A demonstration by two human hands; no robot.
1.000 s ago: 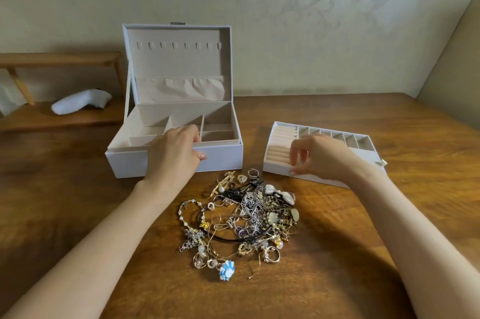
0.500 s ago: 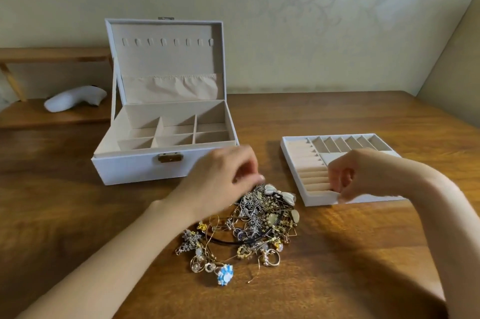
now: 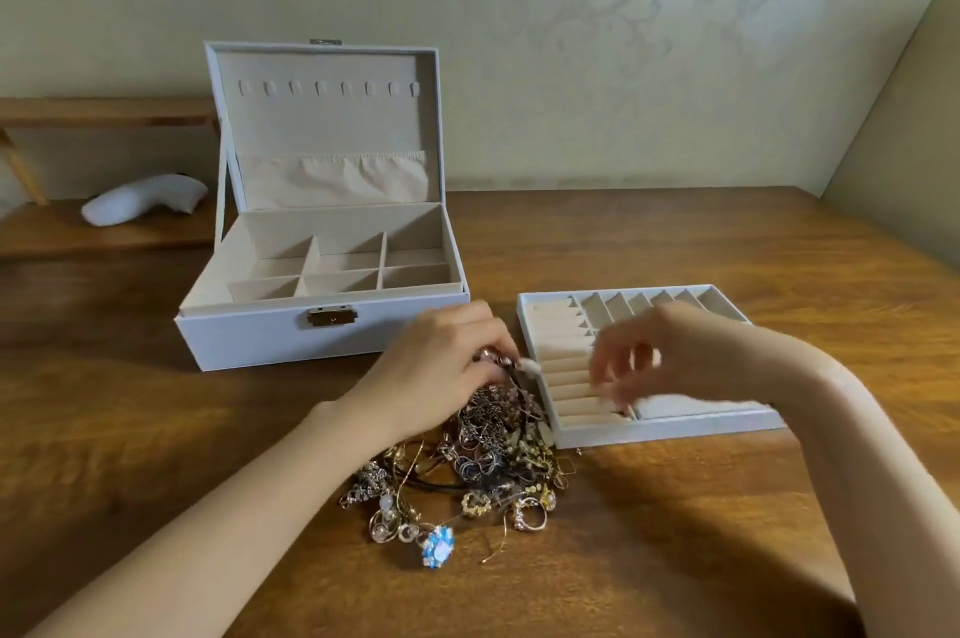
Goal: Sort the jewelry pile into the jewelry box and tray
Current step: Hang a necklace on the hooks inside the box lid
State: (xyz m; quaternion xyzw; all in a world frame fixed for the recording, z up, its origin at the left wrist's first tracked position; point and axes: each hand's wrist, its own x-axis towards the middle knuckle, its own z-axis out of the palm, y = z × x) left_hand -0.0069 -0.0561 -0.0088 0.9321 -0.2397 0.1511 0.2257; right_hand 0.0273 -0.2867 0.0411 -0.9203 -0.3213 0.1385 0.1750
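Our left hand [image 3: 441, 367] has closed on the jewelry pile [image 3: 483, 471] on the desk [image 3: 675, 533], pinching its top pieces. Our right hand [image 3: 670, 356], blurred with fingers loosely spread, has released the tray [image 3: 675, 429] and hovers above it, beside the open jewelry box [image 3: 249, 341].

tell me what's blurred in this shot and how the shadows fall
Head view: the right hand is motion-smeared over the tray, too smeared to read its grip; the left hand, gripping pieces atop the jewelry pile, is fairly sharp. Head view: soft arm shadows darken the table beside both forearms; no hard glare.
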